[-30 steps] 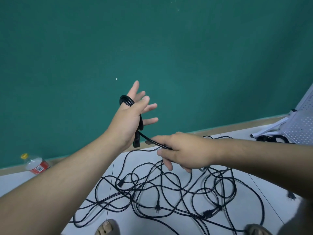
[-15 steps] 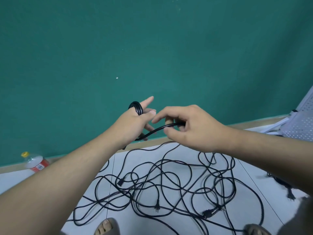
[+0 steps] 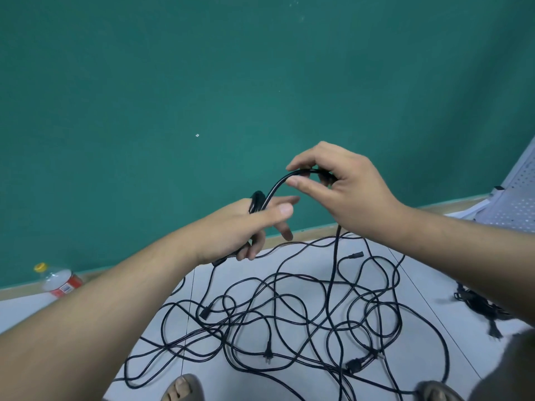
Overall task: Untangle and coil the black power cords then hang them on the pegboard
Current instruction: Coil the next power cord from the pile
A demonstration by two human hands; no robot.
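Coiling: left hand [image 3: 236,227] grips coil [image 3: 256,200]; right hand [image 3: 350,195] pinches cord [image 3: 275,188], centre frame. Best laid flat, untwisted, slack fed from floor tangle [image 3: 304,307].

White tiled floor [image 3: 434,308], and black power cords [image 3: 289,314] sprawl across the middle in one big tangle. Plastic bottle [image 3: 59,280] on its side far left by the wall, smaller cord bundle [image 3: 477,306] right, white pegboard [image 3: 518,204] beyond it
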